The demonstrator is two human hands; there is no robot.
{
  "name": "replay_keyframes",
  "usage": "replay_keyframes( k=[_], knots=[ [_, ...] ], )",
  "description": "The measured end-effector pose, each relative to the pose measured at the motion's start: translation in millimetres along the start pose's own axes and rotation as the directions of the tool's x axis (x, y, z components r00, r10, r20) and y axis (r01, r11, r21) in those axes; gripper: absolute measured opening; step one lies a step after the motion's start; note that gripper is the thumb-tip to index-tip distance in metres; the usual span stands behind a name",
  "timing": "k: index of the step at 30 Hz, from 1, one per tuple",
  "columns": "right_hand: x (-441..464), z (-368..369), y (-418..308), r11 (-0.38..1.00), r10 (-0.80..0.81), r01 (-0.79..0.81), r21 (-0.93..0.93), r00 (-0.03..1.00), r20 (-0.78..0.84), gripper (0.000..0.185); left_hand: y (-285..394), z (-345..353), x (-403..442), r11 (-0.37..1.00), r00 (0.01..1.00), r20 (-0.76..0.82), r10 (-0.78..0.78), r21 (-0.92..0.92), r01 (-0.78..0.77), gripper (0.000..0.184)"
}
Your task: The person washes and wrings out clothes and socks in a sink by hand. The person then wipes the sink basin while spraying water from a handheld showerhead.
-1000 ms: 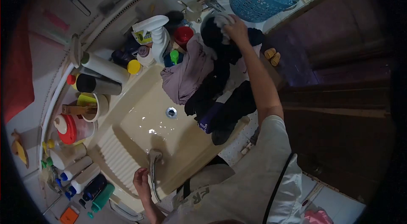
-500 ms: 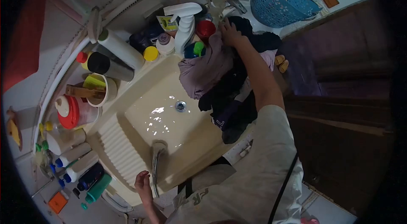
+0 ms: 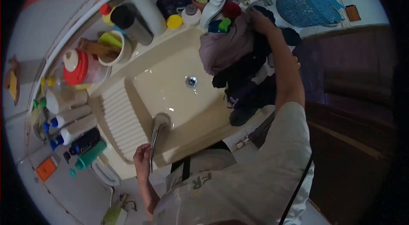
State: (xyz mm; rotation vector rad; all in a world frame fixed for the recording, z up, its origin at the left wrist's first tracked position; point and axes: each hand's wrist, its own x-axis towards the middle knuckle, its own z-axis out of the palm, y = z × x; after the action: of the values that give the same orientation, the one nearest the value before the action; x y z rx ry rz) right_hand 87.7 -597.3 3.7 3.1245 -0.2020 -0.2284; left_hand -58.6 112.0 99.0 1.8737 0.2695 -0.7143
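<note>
A heap of clothes lies over the right rim of the cream sink [image 3: 187,61], with a mauve garment [image 3: 223,50] beside dark garments [image 3: 243,69]. My right hand [image 3: 260,22] grips the top of the heap, and the cloth partly hides its fingertips. At the near side of the sink, my left hand [image 3: 142,157] has its fingers curled in and touches the side of the long metal tap handle [image 3: 156,137]. I see nothing in that hand. Shallow water glints around the drain [image 3: 191,82].
A white spray bottle [image 3: 216,1], a yellow-lidded jar [image 3: 174,22] and other bottles line the far rim. At left are a ribbed washboard [image 3: 123,118], a red-lidded container [image 3: 76,67] and a green bottle [image 3: 91,155]. A blue basket [image 3: 304,1] stands at upper right.
The view has shifted, so the sink and its surroundings sit differently in it. My left hand has come up against the tap handle. My right hand stays on the clothes, and the water shows fewer glints.
</note>
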Motion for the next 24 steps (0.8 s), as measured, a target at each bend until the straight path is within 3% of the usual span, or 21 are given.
replay_keyframes(
  k=[2,4,6,8,10,12,13,14,15,16,17,20,22,24],
  knots=[
    [-43.8,-70.7,-40.3,0.984,0.014,0.01,0.18,0.991,-0.13,0.057,3.1,-3.1,-2.4,1.0,1.0,0.005,0.013,0.002,-0.013,0.02],
    [-87.3,-130.9,-68.3,0.937,-0.114,0.112,0.33,0.993,-0.014,0.052,6.5,-6.1,-2.0,0.999,0.999,0.003,0.036,-0.017,-0.036,0.019],
    [-141.8,-201.5,-127.7,0.814,0.042,-0.145,0.562,0.98,0.193,0.046,6.8,-9.5,-0.3,0.996,0.997,-0.006,0.083,-0.015,-0.083,0.019],
    [-203.0,-239.4,-172.2,0.715,0.043,-0.134,0.686,0.988,0.148,0.044,-2.6,-14.0,3.3,0.992,0.992,-0.015,0.123,0.009,-0.123,0.023],
    [-260.0,-265.0,-200.4,0.746,-0.091,-0.03,0.666,0.985,0.146,0.044,-0.9,-15.3,1.7,0.991,0.993,-0.019,0.116,0.067,-0.115,0.023],
    [-319.2,-274.3,-238.0,0.703,0.041,-0.207,0.68,0.967,0.251,0.041,-12.4,-16.9,3.2,0.958,0.989,-0.013,0.148,0.251,-0.14,0.033],
    [-344.9,-271.2,-251.0,0.67,0.035,-0.252,0.698,0.95,0.309,0.039,-23.8,-14.0,4.9,0.962,0.989,-0.021,0.144,0.239,-0.135,0.033],
    [-366.1,-260.3,-262.2,0.637,0.021,-0.294,0.713,0.931,0.365,0.037,-35.7,-10.2,5.8,0.888,0.974,-0.033,0.225,0.418,-0.192,0.037],
    [-385.2,-244.2,-277.9,0.501,0.003,-0.358,0.788,0.911,0.412,0.035,-45.2,-8.6,5.2,0.778,0.952,-0.033,0.303,0.586,-0.227,0.041],
    [-393.5,-223.0,-294.9,0.349,-0.024,-0.417,0.839,0.891,0.453,0.033,-46.9,-2.4,3.9,0.72,0.97,-0.035,0.242,0.677,-0.155,0.041],
    [-391.3,-202.2,-312.8,0.363,-0.069,-0.405,0.839,0.887,0.457,0.032,-47.9,5.3,3.0,0.645,0.983,-0.039,0.179,0.759,-0.087,0.042],
    [-359.8,-135.5,-366.0,0.394,-0.194,-0.341,0.854,0.877,0.439,0.032,-74.2,18.4,13.1,0.693,0.969,-0.061,0.238,0.71,-0.125,0.037],
    [-312.8,-85.7,-398.8,0.293,-0.343,-0.135,0.946,0.909,0.236,0.033,-75.9,18.5,12.9,0.698,0.953,-0.069,0.294,0.696,-0.165,0.037],
    [-250.7,-26.0,-420.2,0.315,-0.425,-0.086,0.945,0.878,0.221,0.033,-64.9,14.8,7.8,0.726,0.961,-0.116,0.253,0.678,-0.11,0.036]
  ],
)
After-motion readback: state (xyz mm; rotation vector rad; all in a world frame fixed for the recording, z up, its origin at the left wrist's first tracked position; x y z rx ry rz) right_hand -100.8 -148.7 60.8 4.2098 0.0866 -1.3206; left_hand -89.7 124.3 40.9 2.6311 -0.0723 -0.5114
